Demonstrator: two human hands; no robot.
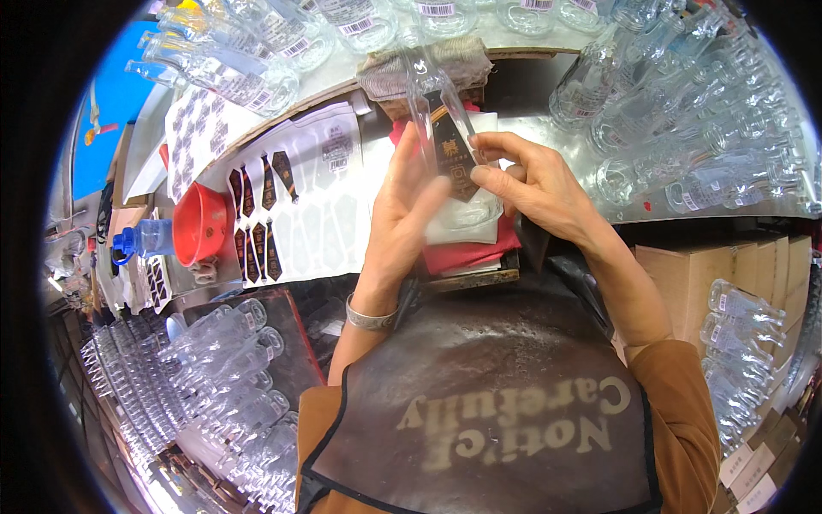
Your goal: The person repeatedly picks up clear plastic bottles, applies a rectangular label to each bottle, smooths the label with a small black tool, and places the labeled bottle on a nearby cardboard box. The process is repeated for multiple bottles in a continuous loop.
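A clear glass bottle lies tilted in front of me, its neck pointing away, over a padded stand. On its front is a black tie-shaped label with gold markings. My left hand grips the bottle's left side, its thumb blurred by motion. From the right, my right hand is closed on the bottle, with thumb and fingertips at the label's right edge. The stand has a white cloth over red cloth, and a folded grey rag at its far end supports the neck.
Left of the stand lies a sheet of tie-shaped labels, partly used, beside a red bowl and a blue-capped bottle. Clear bottles crowd the table's back and right. More bottles stand lower left; cardboard boxes are at right.
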